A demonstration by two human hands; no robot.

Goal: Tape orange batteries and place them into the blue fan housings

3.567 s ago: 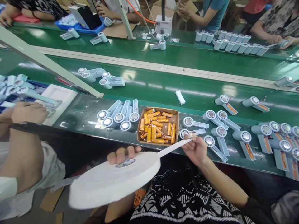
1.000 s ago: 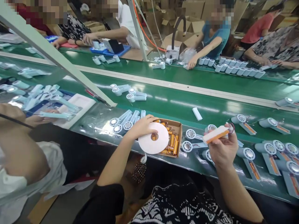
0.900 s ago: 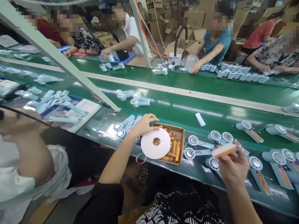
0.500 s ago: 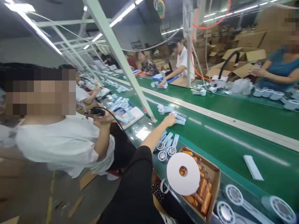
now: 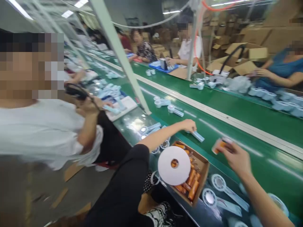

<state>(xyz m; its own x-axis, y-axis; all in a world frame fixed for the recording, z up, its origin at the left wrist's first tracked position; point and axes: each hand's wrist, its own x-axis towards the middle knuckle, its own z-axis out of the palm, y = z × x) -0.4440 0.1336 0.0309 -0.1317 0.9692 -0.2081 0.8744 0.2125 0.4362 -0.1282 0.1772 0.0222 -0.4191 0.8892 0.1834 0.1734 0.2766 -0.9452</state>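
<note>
Left hand (image 5: 189, 125) grasps a fan part (image 5: 197, 136) on the belt (image 5: 236, 126) just beyond the box (image 5: 202, 171); right hand (image 5: 234, 157) clenched on an orange cell (image 5: 219, 145), right of the box.

The whole view was smeared by motion. The small orange-and-white cylindrical cell (image 5: 219, 145) pinched in the right hand (image 5: 235, 157) was blurred; its wrapping could not be made out. The handle of the pale blue plastic handheld fan (image 5: 196, 135) under the left hand (image 5: 189, 125) was seen, but its head was hidden by the fingers. The open brown cardboard box of orange cells (image 5: 203, 171) was partly covered by the flat white tape roll (image 5: 174, 165). The fan housings at the lower right were cut off by the frame edge.
</note>
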